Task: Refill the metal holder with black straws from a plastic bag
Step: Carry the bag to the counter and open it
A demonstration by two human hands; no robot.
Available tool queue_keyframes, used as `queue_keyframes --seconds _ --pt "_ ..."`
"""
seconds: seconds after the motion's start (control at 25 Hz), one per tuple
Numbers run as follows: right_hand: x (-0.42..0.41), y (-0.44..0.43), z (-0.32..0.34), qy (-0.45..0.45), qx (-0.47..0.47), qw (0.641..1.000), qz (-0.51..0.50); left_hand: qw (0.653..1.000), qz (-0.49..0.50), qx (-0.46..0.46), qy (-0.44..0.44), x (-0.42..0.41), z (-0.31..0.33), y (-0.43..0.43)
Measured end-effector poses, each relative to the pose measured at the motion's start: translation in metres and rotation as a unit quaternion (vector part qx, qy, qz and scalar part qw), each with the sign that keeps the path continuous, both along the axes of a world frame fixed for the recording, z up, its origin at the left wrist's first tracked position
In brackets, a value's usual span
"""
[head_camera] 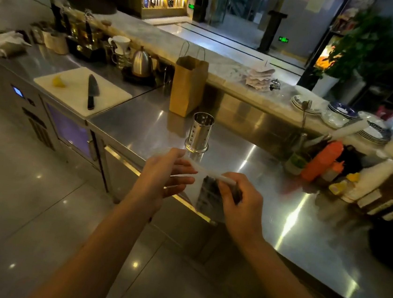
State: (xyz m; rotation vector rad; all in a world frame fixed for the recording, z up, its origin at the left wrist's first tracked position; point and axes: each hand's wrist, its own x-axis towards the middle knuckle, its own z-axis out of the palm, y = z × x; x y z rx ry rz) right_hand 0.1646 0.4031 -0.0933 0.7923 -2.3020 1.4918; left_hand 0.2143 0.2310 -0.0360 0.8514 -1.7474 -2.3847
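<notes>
Your left hand [163,177] and right hand [237,199] pinch the plastic bag [209,211]; jerk it, and black straws [207,191] could miss the twelve-o'clock metal holder [200,132].

My left hand [163,177] and right hand [240,203] pinching the top of a clear bag [194,194] stretched between them, black straws [207,191] inside, holder [200,132] upright on the counter [269,206] just beyond, paper bag [188,86] behind it, knife [92,90] on a board [70,90] to the left
</notes>
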Motion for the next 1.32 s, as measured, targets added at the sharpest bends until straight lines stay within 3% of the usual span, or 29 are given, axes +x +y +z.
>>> queue_keyframes --seconds 0.16,0.4,0.64,0.84,1.32 --pt "-0.047 -0.017 -0.007 -0.021 -0.007 1.0 -0.018 1.0 -0.02 0.001 0.014 -0.045 -0.011 -0.02" --pt "-0.117 -0.012 -0.021 -0.056 -0.01 0.998 -0.013 0.996 -0.048 -0.067 0.036 -0.117 -0.025 -0.022" --pt "-0.196 0.016 -0.005 -0.152 0.0 0.985 0.079 0.985 -0.046 -0.159 0.039 -0.204 -0.028 -0.001" --pt "-0.262 0.033 0.005 -0.179 0.022 0.974 0.136 0.97 -0.099 -0.222 0.023 -0.264 -0.04 0.026" --pt "-0.331 0.056 -0.027 -0.257 0.078 0.958 0.104 0.962 -0.169 -0.215 -0.008 -0.333 -0.076 0.06"
